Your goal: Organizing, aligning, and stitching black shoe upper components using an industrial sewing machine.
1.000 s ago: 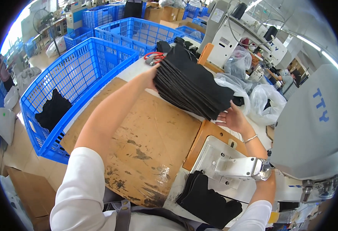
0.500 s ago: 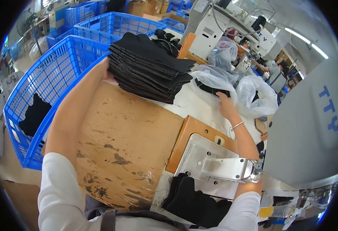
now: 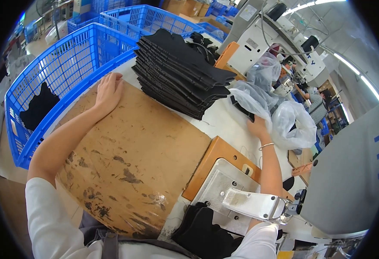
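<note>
My left hand [image 3: 108,96] lies flat, fingers stretched out, near the far left edge of the brown board [image 3: 150,134]. It holds nothing. To its right stands a tall stack of black fabric pieces [image 3: 178,71], apart from the fingers. Farther right, my right hand [image 3: 258,128] is closed at the near end of a black fabric piece [image 3: 242,108], which sticks out of a clear plastic bag [image 3: 252,97]. The fingertips are partly hidden there. Below my right forearm is a metal machine arm [image 3: 252,203] over an orange-edged plate [image 3: 204,168].
At left stands a blue crate [image 3: 47,125] with a black piece [image 3: 40,105] inside. Another open plastic bag [image 3: 294,123] sits beyond my right hand. More black pieces [image 3: 202,231] lie near my body. A large grey machine head [image 3: 349,168] rises at right.
My left hand has come away from the stack and moved down onto the brown board. My right hand has stayed at the bag, its fingers now more closed on the black piece. The view has shifted.
</note>
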`<state>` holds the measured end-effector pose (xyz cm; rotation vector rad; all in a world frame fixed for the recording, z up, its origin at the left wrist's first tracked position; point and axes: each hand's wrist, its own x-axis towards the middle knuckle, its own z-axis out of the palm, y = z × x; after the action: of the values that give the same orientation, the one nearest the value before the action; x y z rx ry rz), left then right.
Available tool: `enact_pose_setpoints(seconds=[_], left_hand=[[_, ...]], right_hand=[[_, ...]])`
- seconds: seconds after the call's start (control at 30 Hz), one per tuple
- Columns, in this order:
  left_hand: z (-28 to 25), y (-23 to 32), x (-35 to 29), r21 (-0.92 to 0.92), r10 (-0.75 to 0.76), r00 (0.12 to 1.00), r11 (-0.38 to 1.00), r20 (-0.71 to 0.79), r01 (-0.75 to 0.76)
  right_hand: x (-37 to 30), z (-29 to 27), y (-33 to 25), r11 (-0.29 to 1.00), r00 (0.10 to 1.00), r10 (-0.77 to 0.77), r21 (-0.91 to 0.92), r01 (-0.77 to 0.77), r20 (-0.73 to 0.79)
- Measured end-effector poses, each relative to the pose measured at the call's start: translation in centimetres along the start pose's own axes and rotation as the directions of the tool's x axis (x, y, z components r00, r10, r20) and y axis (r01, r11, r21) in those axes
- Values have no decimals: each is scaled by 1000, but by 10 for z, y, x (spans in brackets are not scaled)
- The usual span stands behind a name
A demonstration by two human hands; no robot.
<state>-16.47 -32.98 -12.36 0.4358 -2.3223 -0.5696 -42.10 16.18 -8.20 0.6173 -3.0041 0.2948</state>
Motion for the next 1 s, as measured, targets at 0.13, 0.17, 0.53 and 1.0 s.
enact_pose_setpoints(seconds=[0.13, 0.17, 0.53, 1.0], left_hand=[[-2, 13, -1, 27, 22, 998, 999, 58, -24], [-2, 14, -1, 40, 36, 997, 998, 72, -39], [-3, 6, -3, 6, 95, 995, 995, 2, -95], [-45, 137, -56, -452, 576, 815, 713, -57, -536]], right_hand=[[1, -13, 12, 990, 997, 59, 125, -65, 53], [0, -15, 16, 995, 998, 22, 99, -27, 52], [-49, -51, -42, 975, 996, -14, 220, 33, -87], [-227, -112, -40, 373, 929, 140, 851, -370, 342]])
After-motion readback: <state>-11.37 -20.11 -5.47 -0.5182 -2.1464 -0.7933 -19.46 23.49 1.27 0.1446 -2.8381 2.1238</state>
